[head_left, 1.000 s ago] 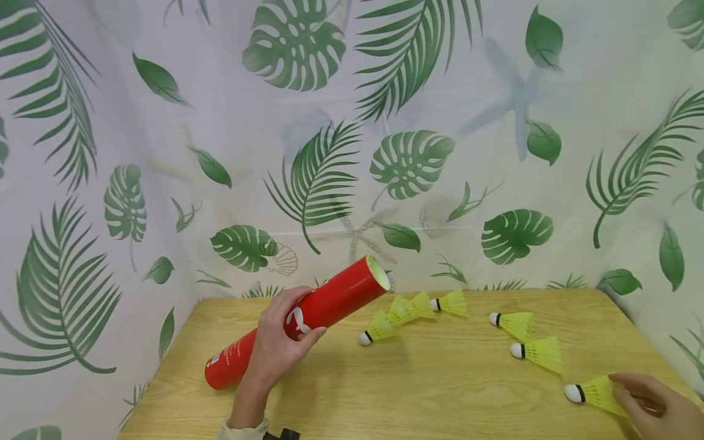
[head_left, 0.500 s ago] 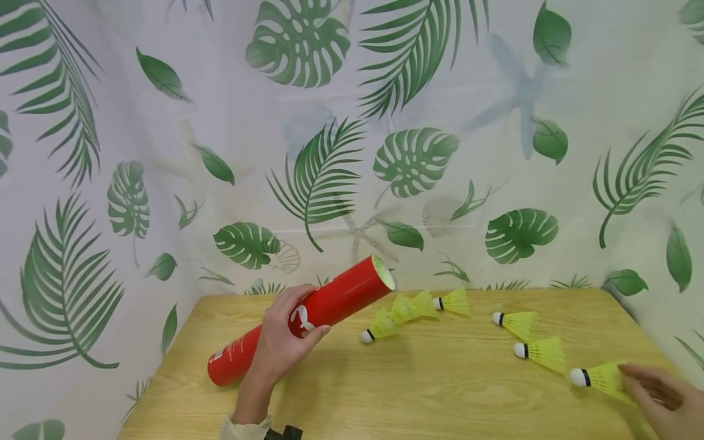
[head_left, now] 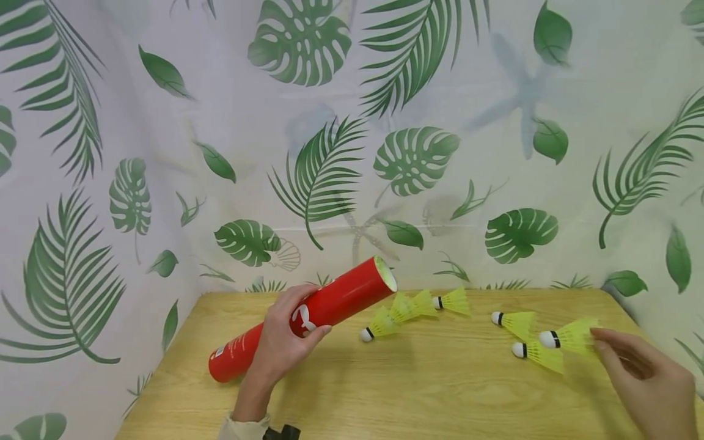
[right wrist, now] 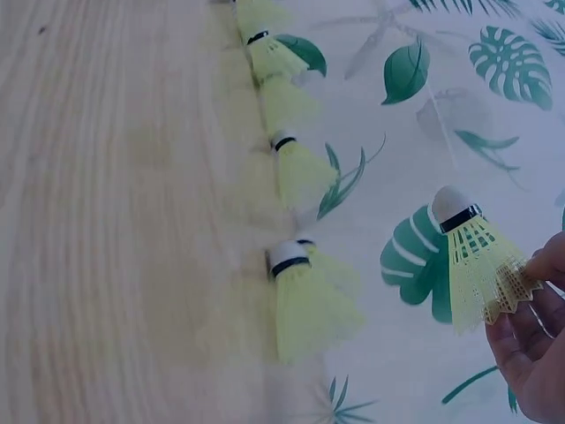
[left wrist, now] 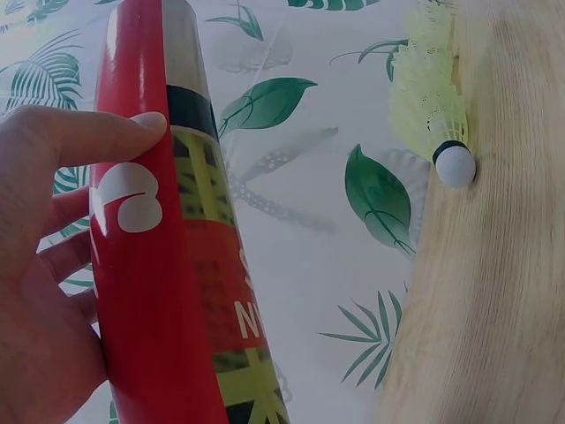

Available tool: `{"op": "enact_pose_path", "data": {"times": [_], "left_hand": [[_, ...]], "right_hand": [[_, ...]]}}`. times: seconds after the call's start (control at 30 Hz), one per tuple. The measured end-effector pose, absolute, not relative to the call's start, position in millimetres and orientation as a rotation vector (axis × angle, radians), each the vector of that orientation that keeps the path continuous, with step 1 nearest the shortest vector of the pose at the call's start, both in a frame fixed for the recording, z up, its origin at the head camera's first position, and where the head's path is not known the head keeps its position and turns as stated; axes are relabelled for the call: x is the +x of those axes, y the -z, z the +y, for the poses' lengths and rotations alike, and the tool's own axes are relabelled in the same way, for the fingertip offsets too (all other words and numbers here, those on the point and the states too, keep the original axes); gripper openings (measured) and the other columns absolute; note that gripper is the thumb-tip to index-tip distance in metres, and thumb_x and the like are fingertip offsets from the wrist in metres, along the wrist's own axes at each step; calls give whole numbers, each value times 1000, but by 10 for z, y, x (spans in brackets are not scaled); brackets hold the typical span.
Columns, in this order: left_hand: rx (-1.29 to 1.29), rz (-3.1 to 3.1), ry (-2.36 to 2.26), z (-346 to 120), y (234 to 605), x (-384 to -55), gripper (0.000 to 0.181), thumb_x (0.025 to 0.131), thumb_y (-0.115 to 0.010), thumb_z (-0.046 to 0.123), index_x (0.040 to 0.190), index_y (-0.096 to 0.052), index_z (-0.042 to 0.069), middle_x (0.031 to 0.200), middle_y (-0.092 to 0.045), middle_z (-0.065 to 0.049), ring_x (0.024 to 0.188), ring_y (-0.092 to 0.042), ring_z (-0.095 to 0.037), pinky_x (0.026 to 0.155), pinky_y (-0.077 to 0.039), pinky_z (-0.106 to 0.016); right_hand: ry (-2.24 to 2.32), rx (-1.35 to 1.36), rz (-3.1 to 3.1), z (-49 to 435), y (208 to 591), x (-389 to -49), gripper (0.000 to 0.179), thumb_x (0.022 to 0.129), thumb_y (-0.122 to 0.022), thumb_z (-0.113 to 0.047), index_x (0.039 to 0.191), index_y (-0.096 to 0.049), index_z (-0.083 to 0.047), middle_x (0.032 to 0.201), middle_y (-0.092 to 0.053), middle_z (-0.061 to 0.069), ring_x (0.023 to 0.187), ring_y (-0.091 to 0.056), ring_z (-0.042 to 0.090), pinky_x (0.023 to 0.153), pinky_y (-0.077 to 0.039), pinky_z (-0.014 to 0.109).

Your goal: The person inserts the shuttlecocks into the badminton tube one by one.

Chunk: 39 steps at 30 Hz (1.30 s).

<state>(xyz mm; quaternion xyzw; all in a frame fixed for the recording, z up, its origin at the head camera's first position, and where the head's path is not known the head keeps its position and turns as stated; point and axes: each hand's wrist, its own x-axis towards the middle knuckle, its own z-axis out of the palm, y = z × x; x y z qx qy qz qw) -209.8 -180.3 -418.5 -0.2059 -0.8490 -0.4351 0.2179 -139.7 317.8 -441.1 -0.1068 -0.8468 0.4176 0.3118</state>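
My left hand [head_left: 288, 336] grips a red shuttlecock tube [head_left: 346, 293] around its middle. The tube tilts, its open end up to the right and its lower end near the table's left side. In the left wrist view, thumb and fingers wrap the tube [left wrist: 141, 283]. My right hand [head_left: 643, 373] pinches a yellow shuttlecock [head_left: 574, 336] by the skirt rim, its white cork pointing left. The right wrist view shows that held shuttlecock [right wrist: 477, 256] raised, cork upward. Just under it in the head view lie a second shuttlecock [head_left: 541, 355] and a third [head_left: 517, 322].
Several more yellow shuttlecocks lie beyond the tube's open end: a nested row [head_left: 404, 310] and a single one [head_left: 453, 302] by the back edge. The wooden table [head_left: 440, 391] meets a leaf-printed cloth [head_left: 341, 201] at the back and sides.
My right hand has lifted its shuttlecock from the right front of the table and moved it back and left, over the other shuttlecocks. The left hand and tube stay nearly still.
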Motion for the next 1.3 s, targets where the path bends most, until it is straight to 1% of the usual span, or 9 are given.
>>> {"op": "enact_pose_path", "data": {"times": [0.13,0.23,0.33,0.4,0.67,0.87,1.1,1.3], "left_hand": [[-580,-2337,1199,-1806,4184,-2100,70,77,-90,14,139,-59,22,135,-61,5,121,-58,-21,88,-58,-49],[-592,-2330,1184,-1797,4196,-2113,70,77,-90,14,140,-59,20,135,-61,4,121,-57,-21,88,-58,-50],[-601,-2334,1163,-1777,4215,-2118,70,77,-90,15,140,-59,20,135,-61,4,122,-56,-21,89,-57,-51],[-598,-2340,1159,-1764,4219,-2116,70,77,-90,16,140,-60,23,135,-61,4,122,-56,-20,89,-57,-50],[-592,-2320,1191,-1731,4182,-2124,68,78,-89,15,139,-60,18,135,-60,4,122,-55,-21,89,-57,-48],[-574,-2332,1224,-1701,4188,-2103,67,78,-89,13,139,-61,17,135,-60,3,123,-55,-22,89,-57,-49],[-562,-2337,1214,-1674,4181,-2080,67,79,-89,14,139,-60,19,135,-60,4,122,-55,-22,89,-57,-47],[-568,-2344,1216,-1657,4149,-2057,67,79,-89,14,139,-60,17,134,-60,3,121,-56,-22,89,-57,-48]], "right_hand": [[-1175,-188,-2188,3055,4294,-1416,22,96,-69,-1,116,-72,6,99,-61,-35,87,-60,-18,74,-47,3],[-1234,-101,-2147,2977,4240,-1457,22,94,-70,2,116,-72,6,100,-67,-28,89,-65,-13,76,-49,5],[-1285,-39,-2117,2900,4205,-1502,22,93,-70,4,115,-73,6,101,-71,-22,90,-68,-8,77,-50,8],[-1308,-15,-2099,2835,4168,-1528,22,93,-70,5,114,-73,6,100,-72,-19,91,-69,-6,78,-51,9],[-1374,10,-2059,2560,4099,-1597,22,92,-71,5,114,-74,4,102,-74,-15,91,-70,-3,79,-52,11],[-1437,85,-2017,2400,4000,-1668,21,93,-70,5,114,-74,4,104,-75,-10,95,-71,0,82,-53,13],[-1500,202,-1931,2184,3845,-1806,20,96,-68,2,114,-75,2,105,-76,0,96,-72,6,84,-54,16],[-1513,284,-1883,1997,3735,-1925,20,95,-68,5,113,-75,3,107,-76,6,96,-72,7,85,-54,17]]}}
